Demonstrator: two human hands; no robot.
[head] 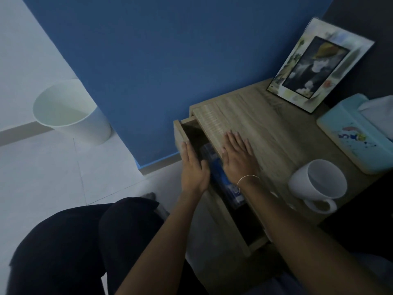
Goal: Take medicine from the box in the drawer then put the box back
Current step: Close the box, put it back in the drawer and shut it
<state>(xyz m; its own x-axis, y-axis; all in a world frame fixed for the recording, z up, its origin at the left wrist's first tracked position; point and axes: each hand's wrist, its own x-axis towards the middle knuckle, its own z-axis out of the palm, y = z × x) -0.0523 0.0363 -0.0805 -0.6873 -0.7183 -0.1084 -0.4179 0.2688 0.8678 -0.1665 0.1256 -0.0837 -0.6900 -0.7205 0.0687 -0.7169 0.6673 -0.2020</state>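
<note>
The top drawer (180,133) of a wooden nightstand (265,124) stands partly pulled out. Inside it lies a blue and white medicine box (219,177), seen through the gap between my hands. My left hand (192,167) rests flat with straight fingers against the drawer's front panel. My right hand (238,154) lies flat, fingers spread, on the nightstand top at the edge above the drawer. Neither hand holds anything. The image is dim and slightly blurred.
On the nightstand stand a white mug (319,184), a light blue tissue box (359,133) and a picture frame (319,64) leaning at the back. A white waste bin (70,111) stands on the tiled floor left, by the blue wall. My dark-clothed knees (85,241) sit below.
</note>
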